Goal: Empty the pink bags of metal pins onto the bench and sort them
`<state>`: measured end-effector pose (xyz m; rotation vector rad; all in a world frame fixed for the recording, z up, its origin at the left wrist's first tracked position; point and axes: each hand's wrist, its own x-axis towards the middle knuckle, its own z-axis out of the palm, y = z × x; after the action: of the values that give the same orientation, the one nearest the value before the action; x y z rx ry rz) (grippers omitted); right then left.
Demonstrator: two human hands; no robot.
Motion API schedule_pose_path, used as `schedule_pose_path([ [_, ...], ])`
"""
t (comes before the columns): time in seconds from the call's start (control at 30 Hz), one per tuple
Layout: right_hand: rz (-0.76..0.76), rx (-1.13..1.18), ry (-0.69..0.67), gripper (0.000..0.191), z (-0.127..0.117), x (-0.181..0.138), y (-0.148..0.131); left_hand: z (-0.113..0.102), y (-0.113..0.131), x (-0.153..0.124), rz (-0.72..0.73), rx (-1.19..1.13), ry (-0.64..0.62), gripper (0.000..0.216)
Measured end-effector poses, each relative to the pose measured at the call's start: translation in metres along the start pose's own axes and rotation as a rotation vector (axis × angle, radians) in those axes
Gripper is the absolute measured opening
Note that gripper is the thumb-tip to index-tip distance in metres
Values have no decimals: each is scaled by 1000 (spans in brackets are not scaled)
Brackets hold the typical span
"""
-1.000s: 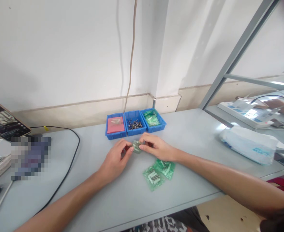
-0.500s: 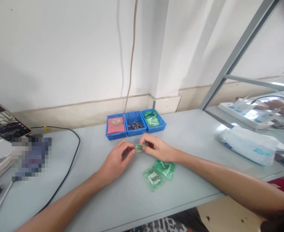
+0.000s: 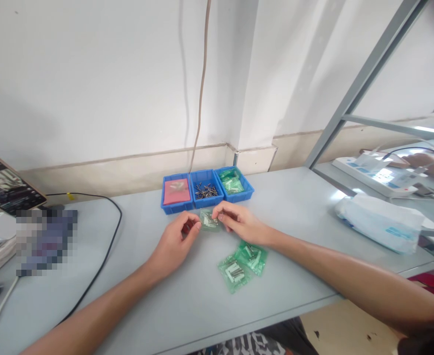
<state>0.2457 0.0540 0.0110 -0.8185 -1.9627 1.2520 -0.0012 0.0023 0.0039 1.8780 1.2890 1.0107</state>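
A small green-tinted plastic bag (image 3: 208, 220) with metal and white pieces inside is between my two hands, just in front of the blue bins. My left hand (image 3: 176, 239) pinches its left edge between thumb and fingers. On the bag's right side, the fingers of my right hand (image 3: 241, 223) are closed over it, partly hiding its contents. Nearer me on the table lie two green bags, one (image 3: 234, 273) overlapping the other (image 3: 251, 257); both hold white and dark metal pieces.
Three blue bins stand by the wall: one with a pink packet (image 3: 177, 192), one with loose screws (image 3: 206, 191), one with green bags (image 3: 232, 181). A phone (image 3: 8, 185) and black cable (image 3: 118, 222) are left. A white packet (image 3: 381, 222) lies right, beside a metal frame (image 3: 364, 79).
The bag between my hands has turned from edge-on to flatter, so its contents show more. My left hand has shifted slightly left and up; the two bags on the table stay put.
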Motion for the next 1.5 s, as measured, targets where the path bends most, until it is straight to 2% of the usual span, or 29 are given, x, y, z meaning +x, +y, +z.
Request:
schedule_pose_path([
  [0.1, 9, 16, 14, 21, -1, 1, 1, 1, -5, 0, -14, -25, 47, 21],
  [0.23, 37, 16, 42, 22, -1, 1, -1, 2, -9, 1, 15, -60, 78, 38],
  [0.37, 25, -14, 47, 14, 1, 1, -2, 1, -7, 1, 60, -1, 17, 31],
  [0.53, 29, 32, -28, 17, 3, 0, -1, -1, -3, 0, 58, 68, -12, 18],
  [0.8, -40, -76, -12, 25, 4, 0, -4, -2, 1, -2, -19, 7, -50, 29],
  [0.97, 29, 10, -25, 24, 3, -2, -2, -2, 2, -2, -14, 5, -62, 31],
  [1.2, -45, -71, 1, 13, 3, 0, -4, 1, -7, 0, 7, -14, -23, 23],
  [1.5, -12, -100, 17, 18, 3, 2, 2, 1, -8, -3, 43, -38, -1, 39],
])
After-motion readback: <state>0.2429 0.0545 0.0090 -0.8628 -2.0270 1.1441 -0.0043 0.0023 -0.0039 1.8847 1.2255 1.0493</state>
